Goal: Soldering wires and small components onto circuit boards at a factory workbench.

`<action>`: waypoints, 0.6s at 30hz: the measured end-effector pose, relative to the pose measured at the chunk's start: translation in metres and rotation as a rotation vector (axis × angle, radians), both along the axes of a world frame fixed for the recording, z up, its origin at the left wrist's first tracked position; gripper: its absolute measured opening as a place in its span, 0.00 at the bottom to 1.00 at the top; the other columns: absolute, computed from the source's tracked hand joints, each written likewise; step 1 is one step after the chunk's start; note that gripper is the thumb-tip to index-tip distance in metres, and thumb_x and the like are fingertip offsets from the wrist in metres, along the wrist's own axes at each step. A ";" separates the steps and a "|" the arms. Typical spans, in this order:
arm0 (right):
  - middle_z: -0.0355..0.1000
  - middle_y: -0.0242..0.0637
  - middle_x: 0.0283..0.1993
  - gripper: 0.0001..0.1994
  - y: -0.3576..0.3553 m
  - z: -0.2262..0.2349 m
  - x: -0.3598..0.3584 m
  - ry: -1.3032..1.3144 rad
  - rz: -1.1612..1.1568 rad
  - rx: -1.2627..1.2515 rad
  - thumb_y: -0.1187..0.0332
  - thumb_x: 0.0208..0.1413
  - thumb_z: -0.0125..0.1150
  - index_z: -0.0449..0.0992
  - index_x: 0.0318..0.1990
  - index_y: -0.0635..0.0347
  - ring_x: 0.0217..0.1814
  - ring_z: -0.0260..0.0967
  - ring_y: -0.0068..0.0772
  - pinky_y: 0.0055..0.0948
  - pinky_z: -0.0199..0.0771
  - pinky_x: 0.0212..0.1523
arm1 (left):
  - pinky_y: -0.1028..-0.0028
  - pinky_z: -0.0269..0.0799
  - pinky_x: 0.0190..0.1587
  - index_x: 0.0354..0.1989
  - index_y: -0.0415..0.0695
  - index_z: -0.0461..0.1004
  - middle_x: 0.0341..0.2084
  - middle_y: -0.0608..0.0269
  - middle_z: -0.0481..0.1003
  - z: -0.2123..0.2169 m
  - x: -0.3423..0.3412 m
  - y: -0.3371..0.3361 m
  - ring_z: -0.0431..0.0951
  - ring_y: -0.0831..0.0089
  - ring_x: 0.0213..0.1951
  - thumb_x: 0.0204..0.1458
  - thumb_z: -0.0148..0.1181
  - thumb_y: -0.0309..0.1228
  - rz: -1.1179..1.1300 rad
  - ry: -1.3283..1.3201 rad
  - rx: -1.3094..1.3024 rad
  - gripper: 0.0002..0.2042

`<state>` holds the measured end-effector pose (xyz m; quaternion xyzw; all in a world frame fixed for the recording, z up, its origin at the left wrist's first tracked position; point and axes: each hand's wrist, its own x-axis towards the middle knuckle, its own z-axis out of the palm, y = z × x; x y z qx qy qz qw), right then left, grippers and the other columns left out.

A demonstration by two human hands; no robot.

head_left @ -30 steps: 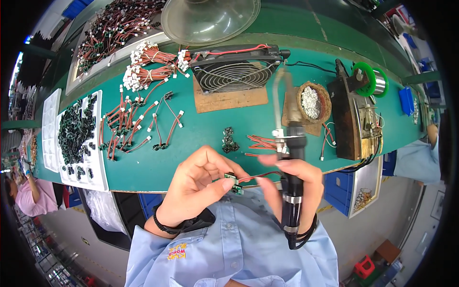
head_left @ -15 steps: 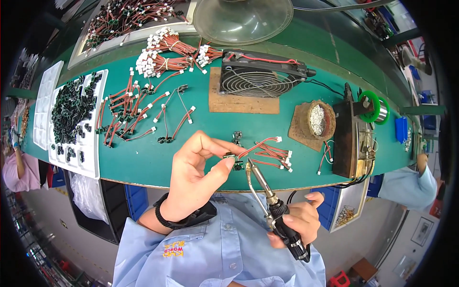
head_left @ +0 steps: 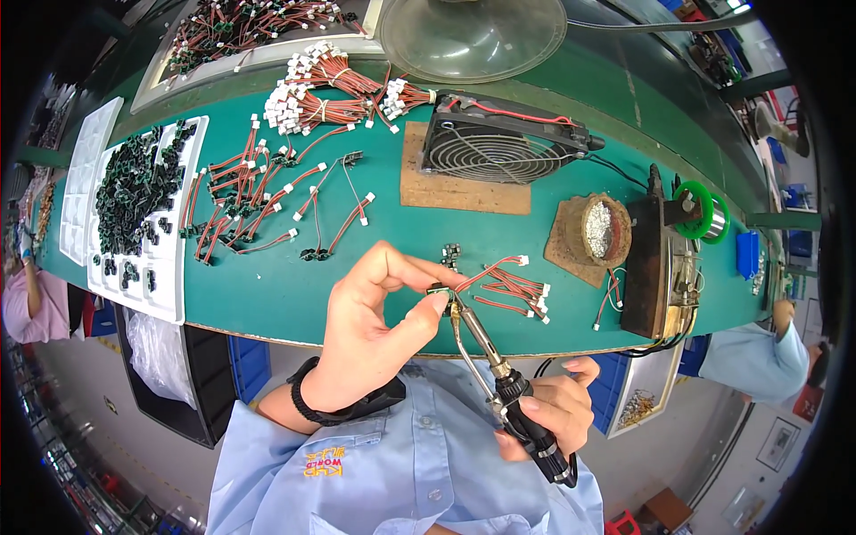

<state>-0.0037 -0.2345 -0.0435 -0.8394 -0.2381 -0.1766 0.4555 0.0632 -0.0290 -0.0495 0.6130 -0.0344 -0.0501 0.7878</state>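
Observation:
Between the thumb and fingers of my left hand is a small green circuit board, pinched over the front part of the bench. Red and black wire runs off near it, partly hidden by the fingertips. My right hand is wrapped round the black handle of a soldering iron with a thin solder feed tube alongside. The iron points up and left, its tip at the board's lower right edge; whether they touch I cannot tell. Several short red-black cables with white plugs lie just right of the board, and small loose boards behind it.
A black fan stands on a brown board at the back. To its right are a round pot of silvery bits, a soldering station and a green solder spool. A white tray of small boards lies left.
The iron's tip has moved closer to the board, which is now turned more edge-on in my left fingers. The whole view has shifted slightly.

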 end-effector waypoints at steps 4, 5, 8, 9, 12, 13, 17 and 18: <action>0.70 0.26 0.21 0.17 -0.002 0.000 -0.001 0.012 0.006 -0.012 0.62 0.32 0.69 0.75 0.34 0.49 0.22 0.68 0.22 0.32 0.50 0.43 | 0.70 0.68 0.45 0.30 0.39 0.62 0.33 0.49 0.75 -0.001 0.000 -0.001 0.75 0.69 0.40 0.45 0.53 0.15 0.000 -0.003 -0.006 0.08; 0.70 0.26 0.21 0.17 -0.002 0.000 -0.001 0.010 0.007 -0.010 0.62 0.32 0.69 0.75 0.34 0.49 0.22 0.68 0.22 0.32 0.50 0.43 | 0.70 0.68 0.45 0.30 0.39 0.62 0.33 0.49 0.75 -0.001 0.000 -0.001 0.75 0.69 0.40 0.45 0.53 0.16 0.001 -0.001 -0.007 0.08; 0.70 0.26 0.21 0.17 -0.002 -0.002 -0.001 0.004 0.007 -0.004 0.62 0.32 0.69 0.75 0.34 0.49 0.22 0.68 0.23 0.32 0.51 0.43 | 0.70 0.68 0.45 0.30 0.39 0.62 0.34 0.49 0.75 -0.002 0.000 -0.001 0.75 0.69 0.40 0.45 0.53 0.16 0.002 -0.002 -0.002 0.08; 0.70 0.26 0.21 0.17 -0.001 -0.002 -0.001 0.003 0.009 -0.002 0.62 0.32 0.69 0.75 0.34 0.49 0.22 0.68 0.23 0.32 0.51 0.43 | 0.71 0.68 0.45 0.30 0.39 0.62 0.34 0.49 0.75 -0.002 0.000 0.000 0.75 0.70 0.40 0.45 0.53 0.16 0.000 -0.004 0.003 0.08; 0.70 0.26 0.21 0.17 -0.001 -0.003 -0.001 -0.008 0.000 0.010 0.62 0.32 0.69 0.75 0.34 0.49 0.22 0.68 0.23 0.32 0.52 0.43 | 0.71 0.68 0.45 0.30 0.39 0.62 0.34 0.49 0.75 -0.001 0.000 -0.001 0.75 0.70 0.40 0.45 0.53 0.16 0.000 -0.005 0.007 0.08; 0.70 0.26 0.21 0.17 -0.001 -0.004 0.000 -0.008 0.001 0.010 0.62 0.32 0.69 0.75 0.34 0.49 0.22 0.68 0.23 0.32 0.52 0.43 | 0.71 0.68 0.45 0.30 0.39 0.62 0.34 0.49 0.75 -0.001 0.000 -0.001 0.75 0.70 0.40 0.45 0.53 0.16 0.002 -0.003 0.008 0.08; 0.70 0.26 0.22 0.17 -0.002 -0.007 0.000 -0.003 0.017 0.016 0.62 0.32 0.70 0.75 0.35 0.49 0.23 0.68 0.23 0.32 0.52 0.43 | 0.71 0.68 0.44 0.30 0.39 0.62 0.34 0.49 0.76 -0.001 0.000 -0.002 0.75 0.70 0.40 0.45 0.53 0.16 0.005 0.002 -0.004 0.08; 0.71 0.26 0.22 0.17 -0.002 -0.007 0.000 -0.005 0.015 0.011 0.62 0.32 0.70 0.75 0.35 0.49 0.23 0.68 0.23 0.32 0.53 0.43 | 0.71 0.68 0.44 0.30 0.39 0.62 0.34 0.49 0.76 -0.001 0.000 -0.002 0.75 0.70 0.40 0.45 0.53 0.16 0.006 0.004 -0.010 0.08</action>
